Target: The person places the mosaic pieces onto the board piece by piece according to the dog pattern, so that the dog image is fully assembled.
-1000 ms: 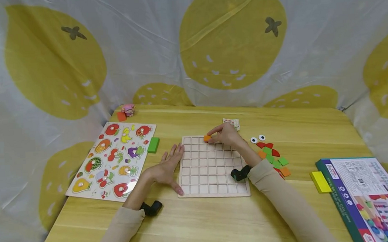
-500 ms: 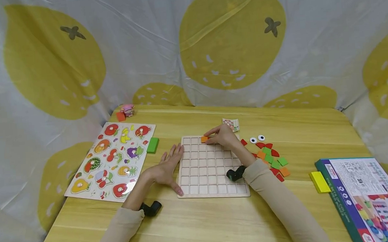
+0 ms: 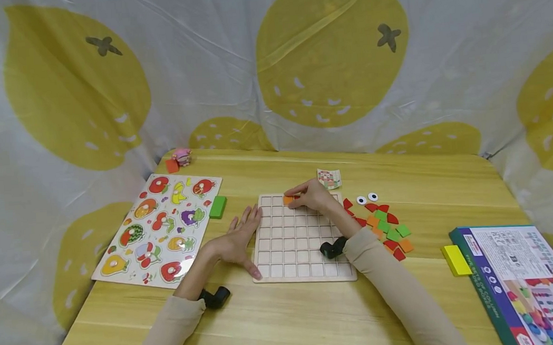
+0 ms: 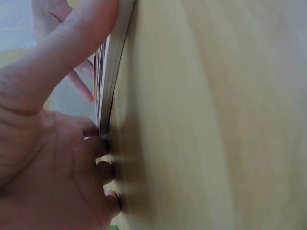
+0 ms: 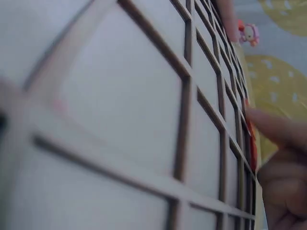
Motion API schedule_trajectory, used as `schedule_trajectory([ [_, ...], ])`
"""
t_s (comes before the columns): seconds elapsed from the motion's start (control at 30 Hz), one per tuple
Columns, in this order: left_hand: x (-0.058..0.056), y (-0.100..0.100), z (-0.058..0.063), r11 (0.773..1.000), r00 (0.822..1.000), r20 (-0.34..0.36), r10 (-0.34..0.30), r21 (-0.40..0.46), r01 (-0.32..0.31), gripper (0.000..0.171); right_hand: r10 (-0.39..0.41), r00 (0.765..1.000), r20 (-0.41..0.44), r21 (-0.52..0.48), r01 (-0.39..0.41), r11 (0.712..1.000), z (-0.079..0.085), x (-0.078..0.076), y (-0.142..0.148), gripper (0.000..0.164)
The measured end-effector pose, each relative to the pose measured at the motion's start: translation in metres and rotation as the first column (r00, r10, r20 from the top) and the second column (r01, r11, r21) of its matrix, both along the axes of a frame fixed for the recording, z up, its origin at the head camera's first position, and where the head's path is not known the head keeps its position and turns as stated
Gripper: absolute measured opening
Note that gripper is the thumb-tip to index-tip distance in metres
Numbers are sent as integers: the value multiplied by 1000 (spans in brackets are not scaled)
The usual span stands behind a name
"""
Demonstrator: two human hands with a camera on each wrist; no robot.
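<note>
Orange, the square tile (image 3: 288,199) sits at the far row of the wooden grid board (image 3: 303,256), third cell from its left; your right grip (image 3: 314,195) pinches it between forefinger and thumb. A red piece (image 3: 297,197) shows beside the tile, partly hidden by your fingers. Your left grip (image 3: 235,244) spreads wide along the board's left edge, thumb at its near corner. Right of the board you have loose red, green and orange tiles (image 3: 384,226) and two eye discs (image 3: 361,200); beyond its far edge, a printed card (image 3: 329,179); to its left, a fruit puzzle (image 3: 159,237).
</note>
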State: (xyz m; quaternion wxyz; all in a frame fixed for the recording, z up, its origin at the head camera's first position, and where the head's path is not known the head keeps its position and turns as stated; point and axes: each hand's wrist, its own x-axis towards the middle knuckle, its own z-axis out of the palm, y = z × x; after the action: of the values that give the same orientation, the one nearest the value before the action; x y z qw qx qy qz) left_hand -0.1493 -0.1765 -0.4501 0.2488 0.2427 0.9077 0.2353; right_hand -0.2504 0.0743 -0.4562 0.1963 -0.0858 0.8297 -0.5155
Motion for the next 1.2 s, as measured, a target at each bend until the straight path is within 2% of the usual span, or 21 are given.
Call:
schedule_trajectory([
  [0.13, -1, 2, -1, 1000, 1000, -7, -12, -5, 12, 153, 40, 999, -5, -17, -40, 999, 15, 0, 27, 42],
  [0.23, -1, 3, -1, 1000, 1000, -4, -15, -9, 15, 153, 14, 999, -43, -9, -14, 1000, 29, 6, 61, 42],
  [0.33, 0, 3, 1, 1000, 1000, 7, -7, -7, 7, 153, -10, 997, -74, 36, 12, 999, 34, 14, 99, 40],
  [0.47, 1, 3, 3, 1000, 1000, 10, -6, -5, 6, 152, -57, 997, -61, 137, 65, 988, 27, 23, 142, 37],
  [0.6, 1, 1, 2, 1000, 1000, 4, -7, -1, 7, 153, -110, 994, -10, 214, 109, 971, 16, 32, 169, 36],
  [0.7, 0, 1, 2, 1000, 1000, 3, -7, 6, 7, 152, -151, 988, 14, 236, 144, 961, 11, 37, 178, 37],
  [0.87, -1, 8, -2, 999, 999, 15, -35, 21, 34, 153, -212, 977, -13, 251, 208, 945, 4, 47, 186, 35],
  [1.07, -13, -6, 4, 999, 1000, 6, -3, 32, 3, 153, -150, 987, -53, 194, 157, 968, 9, 30, 167, 25],
  [1.13, -12, -7, 2, 999, 1000, 9, 5, 40, -5, 154, -162, 985, -64, 193, 172, 966, 9, 29, 166, 26],
  [1.2, -6, -3, -3, 999, 1000, 24, -6, 47, 5, 154, -193, 979, -59, 230, 202, 952, 7, 37, 172, 29],
])
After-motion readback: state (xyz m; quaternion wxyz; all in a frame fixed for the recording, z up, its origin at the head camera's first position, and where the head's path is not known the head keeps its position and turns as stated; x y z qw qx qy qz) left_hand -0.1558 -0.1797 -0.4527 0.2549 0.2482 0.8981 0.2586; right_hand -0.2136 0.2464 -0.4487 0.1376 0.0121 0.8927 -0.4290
